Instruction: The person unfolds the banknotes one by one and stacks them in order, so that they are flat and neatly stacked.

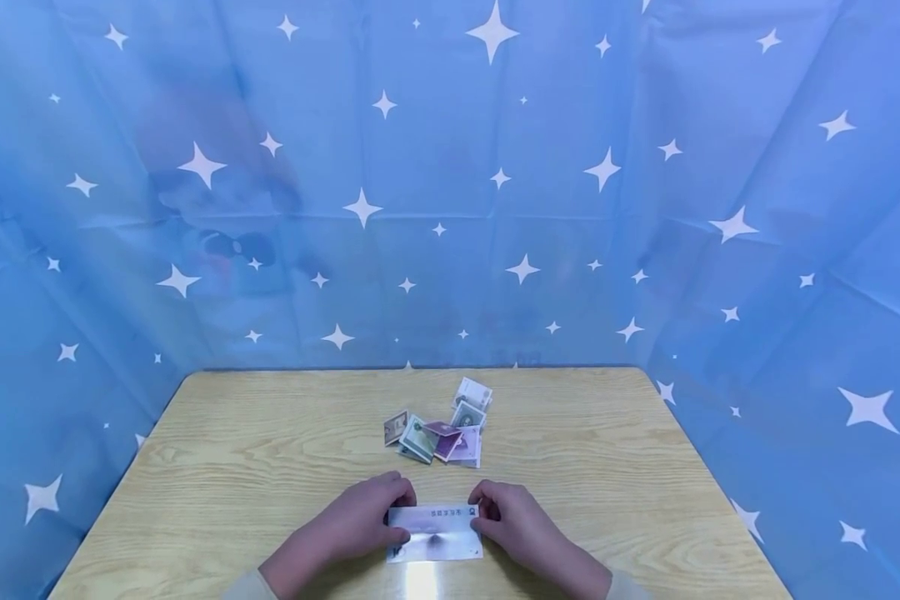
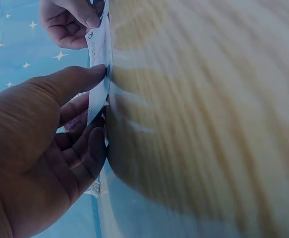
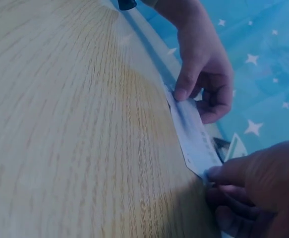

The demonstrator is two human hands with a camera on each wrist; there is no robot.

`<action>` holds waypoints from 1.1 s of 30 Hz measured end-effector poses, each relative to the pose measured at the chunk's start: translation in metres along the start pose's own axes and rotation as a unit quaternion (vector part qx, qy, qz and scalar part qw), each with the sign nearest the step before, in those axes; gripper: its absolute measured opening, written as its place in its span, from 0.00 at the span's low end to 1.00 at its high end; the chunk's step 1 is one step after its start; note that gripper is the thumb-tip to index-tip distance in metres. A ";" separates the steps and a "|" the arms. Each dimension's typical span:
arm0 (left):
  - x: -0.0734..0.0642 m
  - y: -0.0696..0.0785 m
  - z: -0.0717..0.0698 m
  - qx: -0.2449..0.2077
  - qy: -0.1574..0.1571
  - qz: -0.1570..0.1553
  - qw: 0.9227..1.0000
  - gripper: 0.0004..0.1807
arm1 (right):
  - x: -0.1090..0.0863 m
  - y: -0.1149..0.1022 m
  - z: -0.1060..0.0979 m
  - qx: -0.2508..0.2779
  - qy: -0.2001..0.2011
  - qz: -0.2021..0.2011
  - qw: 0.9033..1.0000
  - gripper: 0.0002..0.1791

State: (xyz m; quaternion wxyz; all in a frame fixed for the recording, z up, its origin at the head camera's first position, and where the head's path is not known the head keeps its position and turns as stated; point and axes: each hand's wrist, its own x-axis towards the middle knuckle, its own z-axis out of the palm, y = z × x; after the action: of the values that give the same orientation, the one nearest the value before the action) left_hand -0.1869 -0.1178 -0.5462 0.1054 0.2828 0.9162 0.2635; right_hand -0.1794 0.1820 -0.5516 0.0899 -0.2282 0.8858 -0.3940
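A pale banknote (image 1: 441,533), its face whitish with faint purple printing, lies lengthwise between the two hands near the front of the table. At its left end my left hand (image 1: 362,518) pinches it, thumb on the upper face and fingers curled behind. My right hand (image 1: 516,527) pinches the opposite end between thumb and fingers. From the left wrist, the banknote (image 2: 98,84) appears nearly edge-on, close over the tabletop. The right wrist view has the banknote (image 3: 196,141) stretched between both thumbs.
Beyond the hands, several folded banknotes lie in a loose heap on the wooden table (image 1: 270,442): a green one (image 1: 418,439), a purple one (image 1: 447,446), a brown one (image 1: 395,427) and paler ones. A blue curtain (image 1: 435,167) with white stars surrounds the table's back and sides.
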 end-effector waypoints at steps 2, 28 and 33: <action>0.000 0.001 -0.001 0.004 -0.002 -0.003 1.000 0.17 | 0.000 0.000 -0.001 -0.003 -0.002 0.001 1.000 0.10; 0.000 0.000 -0.003 0.003 -0.005 -0.001 1.000 0.18 | 0.002 0.002 -0.002 -0.011 0.004 0.005 1.000 0.09; 0.000 -0.001 -0.003 -0.013 -0.002 -0.002 1.000 0.18 | 0.003 0.002 -0.003 -0.009 0.012 0.006 1.000 0.08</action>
State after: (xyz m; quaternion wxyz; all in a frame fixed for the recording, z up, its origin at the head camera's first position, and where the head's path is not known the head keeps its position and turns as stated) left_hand -0.1888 -0.1194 -0.5439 0.1115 0.2806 0.9130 0.2743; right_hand -0.1834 0.1837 -0.5514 0.0795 -0.2192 0.8915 -0.3883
